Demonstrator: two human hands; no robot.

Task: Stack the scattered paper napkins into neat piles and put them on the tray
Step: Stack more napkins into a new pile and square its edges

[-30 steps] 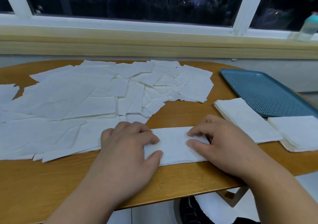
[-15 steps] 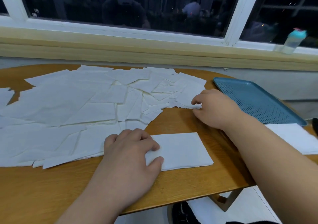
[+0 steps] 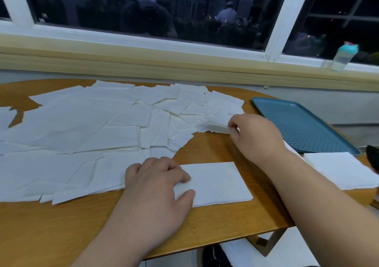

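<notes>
Several white paper napkins (image 3: 86,131) lie scattered and overlapping across the left and middle of the wooden table (image 3: 61,225). A folded napkin (image 3: 219,182) lies near the front edge; my left hand (image 3: 155,186) rests on its left end, thumb and fingers on the paper. My right hand (image 3: 252,131) has reached to the right edge of the scattered heap and pinches the corner of a loose napkin (image 3: 219,123), lifting it slightly. The teal perforated tray (image 3: 297,123) sits at the right with nothing on it. A neat napkin pile (image 3: 340,168) lies just in front of the tray.
A window sill runs behind the table, with a clear bottle with a teal cap (image 3: 344,56) on it at the far right. A dark object (image 3: 372,154) shows at the right edge. The table's front edge is close to my arms.
My right hand left the folded napkin, moved up to the heap's right edge and took hold of a loose napkin's corner. My left hand stayed on the folded napkin.
</notes>
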